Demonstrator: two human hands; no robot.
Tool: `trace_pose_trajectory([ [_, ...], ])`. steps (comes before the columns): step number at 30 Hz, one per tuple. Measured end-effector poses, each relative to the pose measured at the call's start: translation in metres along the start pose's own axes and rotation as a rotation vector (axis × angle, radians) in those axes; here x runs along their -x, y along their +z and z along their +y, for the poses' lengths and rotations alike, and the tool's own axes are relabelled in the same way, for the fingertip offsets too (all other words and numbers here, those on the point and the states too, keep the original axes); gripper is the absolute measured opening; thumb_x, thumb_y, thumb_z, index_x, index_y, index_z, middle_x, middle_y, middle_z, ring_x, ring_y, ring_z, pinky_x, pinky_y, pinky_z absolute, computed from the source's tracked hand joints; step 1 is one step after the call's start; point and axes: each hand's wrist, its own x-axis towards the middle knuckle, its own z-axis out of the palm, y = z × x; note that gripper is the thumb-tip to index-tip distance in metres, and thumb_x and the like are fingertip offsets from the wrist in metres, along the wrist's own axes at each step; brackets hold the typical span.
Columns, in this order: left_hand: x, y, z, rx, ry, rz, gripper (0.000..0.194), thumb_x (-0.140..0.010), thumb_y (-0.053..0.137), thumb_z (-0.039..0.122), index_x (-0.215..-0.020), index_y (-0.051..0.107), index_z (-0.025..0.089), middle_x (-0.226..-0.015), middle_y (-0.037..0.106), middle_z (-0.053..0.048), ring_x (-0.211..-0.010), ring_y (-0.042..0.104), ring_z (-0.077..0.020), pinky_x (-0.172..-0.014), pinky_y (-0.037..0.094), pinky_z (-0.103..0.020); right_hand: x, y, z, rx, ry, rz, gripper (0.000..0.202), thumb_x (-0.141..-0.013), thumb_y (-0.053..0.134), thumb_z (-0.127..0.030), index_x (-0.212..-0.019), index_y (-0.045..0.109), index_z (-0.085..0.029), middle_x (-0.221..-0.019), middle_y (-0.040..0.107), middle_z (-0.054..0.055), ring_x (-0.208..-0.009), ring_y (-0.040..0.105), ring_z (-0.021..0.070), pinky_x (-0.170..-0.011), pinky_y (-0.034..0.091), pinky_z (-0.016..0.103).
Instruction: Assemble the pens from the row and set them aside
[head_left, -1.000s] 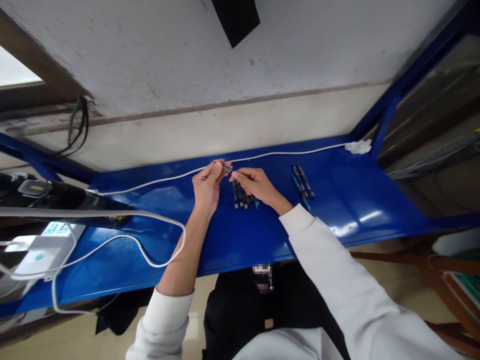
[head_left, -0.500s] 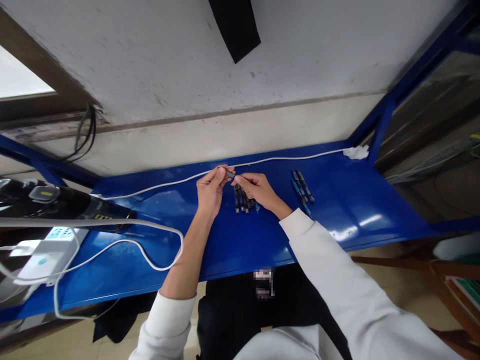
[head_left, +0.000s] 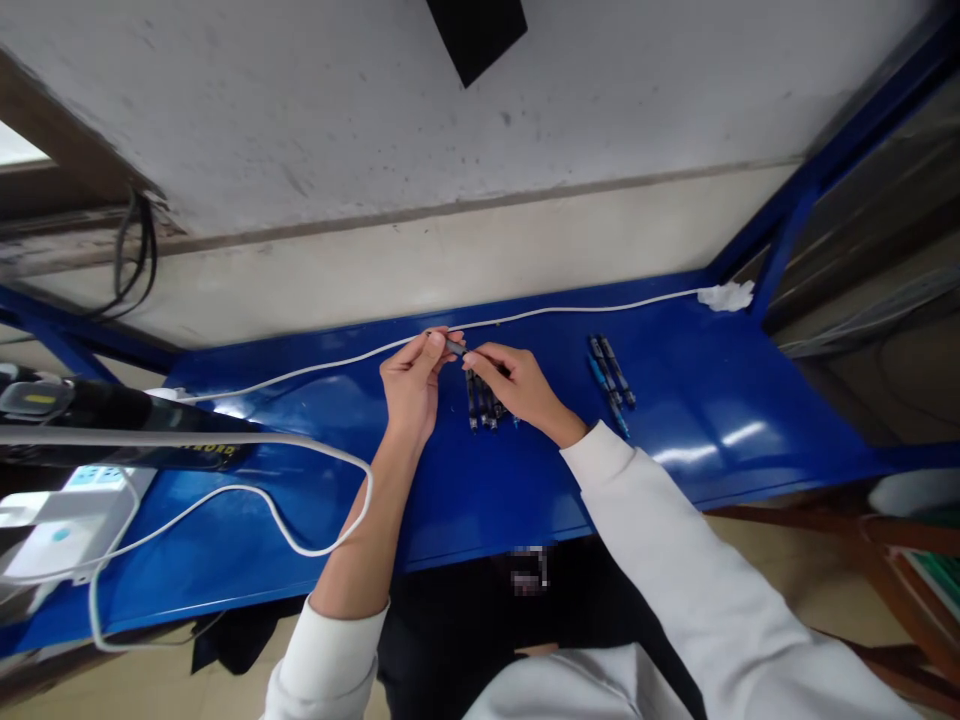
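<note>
Above the blue table (head_left: pixel 465 490), my left hand (head_left: pixel 416 380) and my right hand (head_left: pixel 521 385) meet at a dark pen (head_left: pixel 454 348). My left fingers pinch its left end; my right thumb and fingers close on its right end. Part of the pen is hidden by the fingers. Just below my right hand lie several dark pens (head_left: pixel 484 405) side by side, partly covered by that hand. Farther right, a small group holds dark pens (head_left: pixel 616 370) and a blue pen (head_left: pixel 606 380), lying apart from my hands.
A white cable (head_left: pixel 562 310) runs along the table's back edge to a crumpled white wad (head_left: pixel 727 296). At left are a black object with yellow lettering (head_left: pixel 187 430), a white power strip (head_left: pixel 75 520) and a looping white cord (head_left: pixel 277 520) that crosses near my left forearm.
The view has shifted slightly. Both hands remain together at the pen, with the fingers of my right hand a little repositioned at its right end.
</note>
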Motion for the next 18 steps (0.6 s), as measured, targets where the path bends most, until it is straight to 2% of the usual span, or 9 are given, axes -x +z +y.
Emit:
trace_pose_trajectory([
  [7,0.003,0.001,0.002,-0.030,-0.016,0.026,0.034,-0.081,0.105,0.047,-0.096,0.092,0.021,-0.101,0.088,-0.008,-0.089,0.083,-0.0193,-0.081,0.064,-0.029,0.002,0.000,-0.002,0.018,0.035,-0.024,0.047,-0.114,0.063,-0.061,-0.097,0.080,-0.021,-0.081,0.070,0.000,-0.071,0.055,0.0153,-0.070,0.036,0.029],
  [12,0.002,0.003,0.003,-0.058,0.049,0.048,0.033,-0.080,0.106,0.046,-0.092,0.090,0.019,-0.100,0.087,-0.009,-0.094,0.085,-0.0228,-0.078,0.063,-0.030,0.004,0.003,0.003,0.046,0.006,-0.013,0.044,-0.114,0.062,-0.060,-0.100,0.079,-0.022,-0.084,0.069,0.001,-0.074,0.056,0.0161,-0.073,0.037,0.029],
  [18,0.004,0.003,0.002,-0.059,0.056,0.056,0.030,-0.081,0.105,0.044,-0.093,0.091,0.020,-0.100,0.088,-0.008,-0.094,0.085,-0.0223,-0.078,0.064,-0.030,0.005,0.003,0.008,0.116,-0.040,-0.026,0.043,-0.116,0.060,-0.059,-0.105,0.078,-0.022,-0.084,0.070,0.001,-0.070,0.054,0.0147,-0.072,0.037,0.028],
])
